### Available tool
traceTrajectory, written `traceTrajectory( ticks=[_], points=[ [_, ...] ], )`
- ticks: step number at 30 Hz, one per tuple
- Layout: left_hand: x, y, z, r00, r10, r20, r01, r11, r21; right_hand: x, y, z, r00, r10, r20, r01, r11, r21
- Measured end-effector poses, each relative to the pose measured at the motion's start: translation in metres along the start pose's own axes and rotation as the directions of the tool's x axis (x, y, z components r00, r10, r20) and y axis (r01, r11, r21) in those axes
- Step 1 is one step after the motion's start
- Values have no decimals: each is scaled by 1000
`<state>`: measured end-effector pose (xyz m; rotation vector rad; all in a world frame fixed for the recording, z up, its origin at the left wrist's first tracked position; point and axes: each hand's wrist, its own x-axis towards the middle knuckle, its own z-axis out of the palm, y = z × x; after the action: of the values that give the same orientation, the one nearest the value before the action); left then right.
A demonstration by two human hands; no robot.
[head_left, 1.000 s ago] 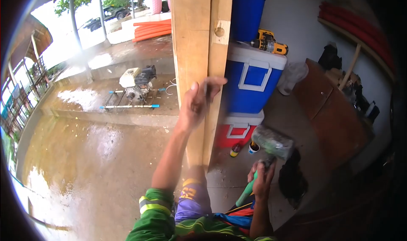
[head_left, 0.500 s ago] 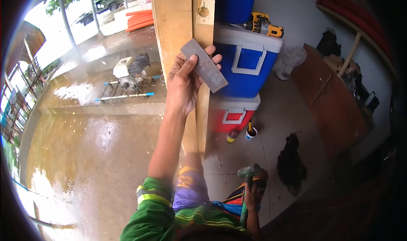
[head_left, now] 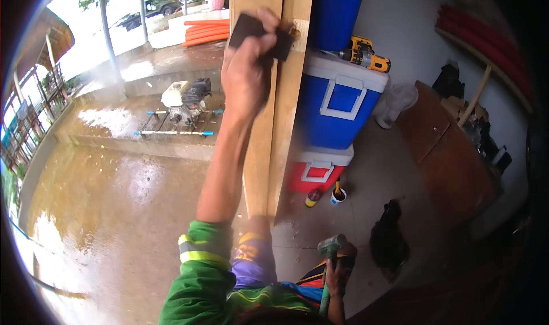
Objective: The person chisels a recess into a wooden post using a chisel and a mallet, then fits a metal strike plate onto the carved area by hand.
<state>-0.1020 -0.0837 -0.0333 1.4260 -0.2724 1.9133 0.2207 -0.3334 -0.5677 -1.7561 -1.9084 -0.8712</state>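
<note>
Left hand [head_left: 247,73]: up at 12 from my chest, closed on a flat plate [head_left: 248,28], thumb on the near side, fingers wrapped round. Plate reads dark and a bit blurred; can't tell its surface or exact thickness from this.

Right hand [head_left: 336,276]: low, about 5 o'clock from the left, wrapped round the green handle of a hammer [head_left: 331,244]. Handle runs roughly 12–6, head at the top end, lying close to 9–3. Hammer is well apart from the plate and just over my leg.

Key relation: plate vs. the hole [head_left: 295,32] in the wooden post [head_left: 266,153]. Post's long axis runs 12–6. Plate's long axis is skewed across it, about 10–4, so the two aren't parallel. Hole sits at 3 o'clock from the plate, just beside its right end, in a pale cut patch. From the left knuckles it's about 2 o'clock. Left hand is by far the nearer one; from the right hand the hole is up near 12, well apart. Can't tell if the plate touches the wood or hangs in front of it.

Around: blue cooler [head_left: 349,132] at 4 from the hole, behind the post, yellow drill [head_left: 369,60] on its lid. Red cooler [head_left: 334,175] underneath.
</note>
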Motion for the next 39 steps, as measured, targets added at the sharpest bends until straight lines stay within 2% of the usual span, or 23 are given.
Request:
traceTrajectory(
  ticks=[2,3,6,7,10,12,14,16,17,18,21,24,25,28,31,34,37,39],
  points=[
    [30,1,-1,983,142,116,-169,949,266,34,-1,-14,998,65,5,-65,991,117],
    [40,0,4,983,165,79,-179,960,217,53,-3,-23,987,152,50,-160,960,231],
    [71,-13,-35,958,207,198,-219,975,44,91,-9,-47,951,286,119,-309,861,404],
    [68,-9,-22,964,212,160,-221,974,45,97,-10,-52,944,305,128,-330,845,420],
    [78,-15,-31,936,253,245,-293,945,146,102,-18,-66,932,337,133,-360,816,452],
    [80,-15,-34,899,179,399,-85,967,-242,97,-22,-71,923,357,145,-382,801,460],
    [81,-16,-28,873,234,427,-103,946,-308,88,-25,-72,871,415,264,-491,710,504],
    [78,-25,-15,857,386,342,-387,920,-68,72,-25,-67,763,480,433,-644,506,573],
    [73,-29,-14,897,345,277,-373,926,56,75,-22,-77,799,454,394,-598,537,595],
    [71,-32,-12,897,357,260,-385,920,66,77,-19,-80,834,424,353,-548,566,615],
    [66,-37,-13,904,367,217,-399,909,125,24,-23,-51,719,587,373,-690,532,491],
    [66,-42,-12,871,431,235,-452,891,45,20,-23,-66,482,582,655,-876,313,366],
    [66,-42,-13,865,438,246,-463,885,53,22,-27,-71,415,603,681,-910,266,318],
    [61,-47,-13,880,458,128,-467,883,53,19,-22,-70,512,556,655,-859,326,395],
    [62,-52,-16,889,453,67,-457,888,54,21,-20,-71,532,544,649,-846,368,386],
    [65,-53,-20,882,454,128,-461,887,32,24,-23,-72,444,573,689,-891,359,276],
    [62,-53,-14,859,490,150,-500,866,32,39,-18,-77,532,517,670,-845,378,379],
    [60,-53,-13,851,505,144,-515,857,33,54,-25,-89,476,538,696,-879,328,347]
  ],
)
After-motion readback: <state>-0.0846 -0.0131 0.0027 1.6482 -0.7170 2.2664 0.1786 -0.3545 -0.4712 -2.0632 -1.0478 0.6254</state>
